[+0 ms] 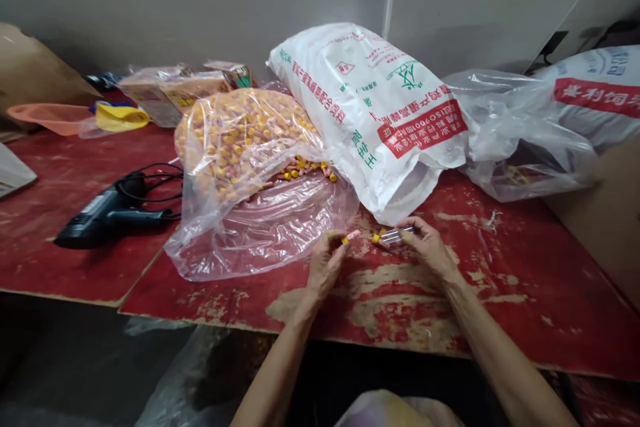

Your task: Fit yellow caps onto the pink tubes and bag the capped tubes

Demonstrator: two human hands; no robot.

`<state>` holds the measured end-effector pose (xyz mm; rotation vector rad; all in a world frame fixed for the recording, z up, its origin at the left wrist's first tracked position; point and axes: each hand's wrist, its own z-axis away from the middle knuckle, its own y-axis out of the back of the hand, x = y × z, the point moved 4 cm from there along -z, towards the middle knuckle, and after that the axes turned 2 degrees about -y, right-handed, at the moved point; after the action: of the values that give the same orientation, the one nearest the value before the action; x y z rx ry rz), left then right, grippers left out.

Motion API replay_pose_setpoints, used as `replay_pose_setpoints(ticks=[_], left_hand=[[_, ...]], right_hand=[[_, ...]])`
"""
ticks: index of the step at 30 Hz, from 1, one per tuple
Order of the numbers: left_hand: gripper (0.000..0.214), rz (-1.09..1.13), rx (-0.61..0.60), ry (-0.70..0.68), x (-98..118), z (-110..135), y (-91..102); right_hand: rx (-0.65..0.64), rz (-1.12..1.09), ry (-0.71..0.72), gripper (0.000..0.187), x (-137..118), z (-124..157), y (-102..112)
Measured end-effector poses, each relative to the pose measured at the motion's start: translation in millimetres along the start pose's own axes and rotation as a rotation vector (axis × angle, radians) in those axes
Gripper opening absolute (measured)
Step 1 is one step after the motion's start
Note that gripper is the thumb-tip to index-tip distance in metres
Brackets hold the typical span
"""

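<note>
My left hand point(326, 263) pinches a small pink-and-white tube with a yellow end point(353, 236) between thumb and fingers. Across a narrow gap, my right hand point(427, 247) is closed on a few clear slim tubes point(393, 235), which point left. Small yellow-ended pieces point(377, 239) lie at the left ends of these tubes; I cannot tell whether they are joined to them. Left of my hands spreads a large clear plastic bag point(265, 230), holding many similar yellow-and-pink pieces point(250, 127). Some of them spill toward its mouth.
A white printed sack point(360, 93) leans behind my hands. To the left lie a dark heat gun point(107, 210) with its cord, an orange scoop-like tray point(50, 117) and a yellow one point(120, 117). Clear plastic point(530, 140) and a cardboard box point(600, 213) stand right on the worn red table point(500, 307).
</note>
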<state>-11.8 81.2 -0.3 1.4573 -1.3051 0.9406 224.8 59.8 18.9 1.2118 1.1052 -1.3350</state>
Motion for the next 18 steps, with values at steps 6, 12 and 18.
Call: replay_pose_setpoints(ticks=[6,12,18], left_hand=[[0.022,0.283,-0.017,0.177,24,51,-41.4],[0.029,0.424,0.135,0.402,13,87,-60.3],[0.028,0.2,0.041,0.314,14,94,-65.2]], right_hand=[[-0.168,0.122,0.04,0.032,-4,43,-24],[-0.265,0.562,0.297,0.019,0,60,-36],[-0.261,0.974,0.386,0.016,11,66,-41]])
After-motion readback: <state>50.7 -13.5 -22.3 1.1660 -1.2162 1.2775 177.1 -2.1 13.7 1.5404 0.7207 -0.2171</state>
